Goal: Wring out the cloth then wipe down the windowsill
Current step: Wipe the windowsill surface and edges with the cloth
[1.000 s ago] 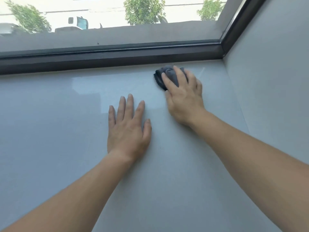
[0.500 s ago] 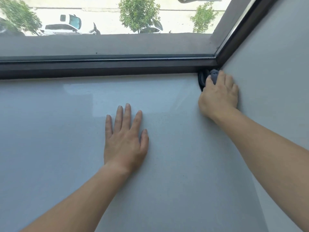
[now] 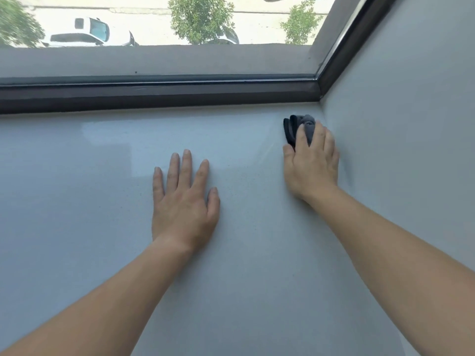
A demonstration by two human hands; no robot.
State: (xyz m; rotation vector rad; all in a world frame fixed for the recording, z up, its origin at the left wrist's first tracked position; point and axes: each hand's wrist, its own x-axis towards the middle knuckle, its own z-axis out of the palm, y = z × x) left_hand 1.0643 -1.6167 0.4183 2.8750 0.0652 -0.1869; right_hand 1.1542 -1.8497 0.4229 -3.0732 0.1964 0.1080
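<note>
Now off the corner: the dark grey cloth (image 3: 295,127), bunched, sits on the windowsill (image 3: 77,188) at its far right end, just short of the window frame (image 3: 154,95) and just beside the side wall (image 3: 411,124). Half a sec ago it was jammed right into that corner; a sec ago it was further left along the frame. The right hand (image 3: 312,163) covers most of it, fingers (image 3: 317,134) close together and curled over the wad, thumb at its left side, pressing down. The left hand (image 3: 183,201) hasn't shifted: palm flat mid-sill, fingers (image 3: 186,163) straight and slightly spread, holding nothing, prob. a brace. Reading: wringing looks done and wiping is underway. The rightward pass along the frame has reached its end, and the stroke seems to be turning back toward the person. Most of the sill, incl. the part under the left hand, likely still needs a pass.
</note>
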